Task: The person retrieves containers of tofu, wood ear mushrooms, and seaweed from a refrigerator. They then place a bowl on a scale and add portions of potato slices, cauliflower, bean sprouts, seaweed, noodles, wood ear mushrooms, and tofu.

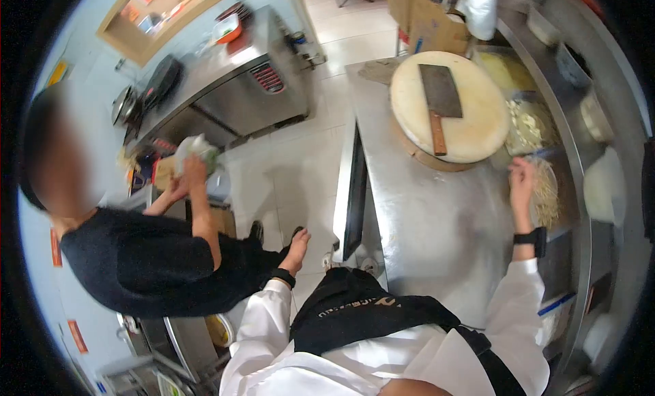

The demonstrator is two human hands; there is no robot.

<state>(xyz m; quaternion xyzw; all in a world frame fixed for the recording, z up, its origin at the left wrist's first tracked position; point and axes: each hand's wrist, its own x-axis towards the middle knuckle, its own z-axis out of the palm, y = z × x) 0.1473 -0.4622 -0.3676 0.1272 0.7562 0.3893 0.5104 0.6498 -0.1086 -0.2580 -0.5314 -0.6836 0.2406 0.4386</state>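
Note:
My right hand is raised over the right edge of the steel counter, beside a bin of pale, thin sprouts. Its fingers are loosely bent and nothing shows in them. Low on the left, my left hand hangs over the floor near my apron; its fingers are foreshortened and I cannot make out whether they are closed. A cleaver with a wooden handle lies flat on the round, thick chopping block on the counter, away from both hands.
On the left a person in black holds a pale bag. Food bins line the counter's right side beneath a shelf with bowls. A cardboard box stands behind the block. A steel cabinet is across the aisle.

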